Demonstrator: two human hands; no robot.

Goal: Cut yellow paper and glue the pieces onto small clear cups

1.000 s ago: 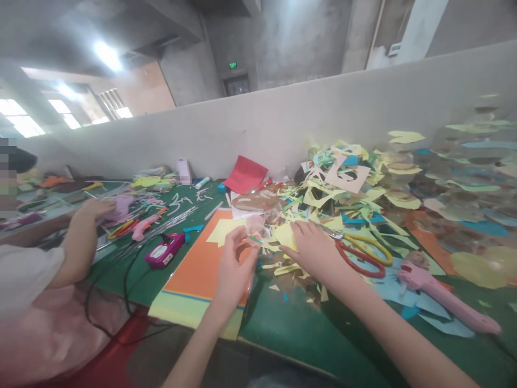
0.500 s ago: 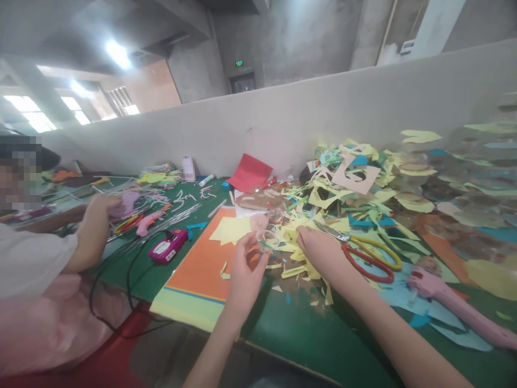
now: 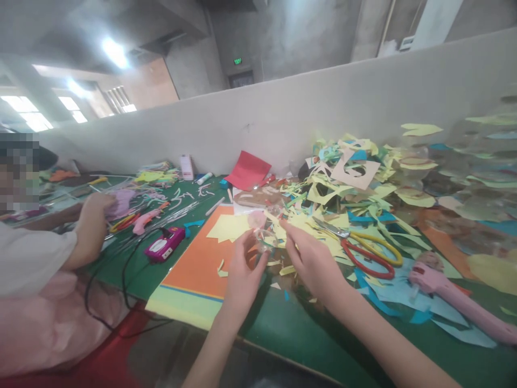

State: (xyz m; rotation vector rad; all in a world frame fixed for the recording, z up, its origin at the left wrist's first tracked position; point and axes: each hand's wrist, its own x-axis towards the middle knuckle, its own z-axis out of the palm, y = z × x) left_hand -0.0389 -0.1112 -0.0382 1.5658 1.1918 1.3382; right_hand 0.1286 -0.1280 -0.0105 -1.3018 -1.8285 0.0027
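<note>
My left hand [image 3: 246, 267] is closed around the rim of a small clear plastic piece [image 3: 266, 237], round and see-through; its exact kind is hard to tell. Just right of it, my right hand [image 3: 313, 256] has its fingertips together on what looks like a pale yellow paper strip [image 3: 273, 216]. Beneath and behind both hands lie yellow paper scraps [image 3: 299, 213]. Scissors [image 3: 369, 253] with red and yellow handles rest right of my right hand, blades partly open. Left of my left hand, a yellow zigzag-edged paper [image 3: 226, 227] sits on an orange sheet [image 3: 189, 264].
A pink glue gun [image 3: 444, 296] lies at the right, near stacked clear pieces with coloured paper [image 3: 464, 199]. A heap of paper offcuts [image 3: 343, 172] stands before the low wall [image 3: 202, 129]. Leftward are a purple power box [image 3: 165, 244], cables and a co-worker's arm [image 3: 91, 231].
My right hand has moved left, out of the yellow scraps and closer to the clear piece, with a yellow strip now at its fingertips. The left hand stays nearly in place.
</note>
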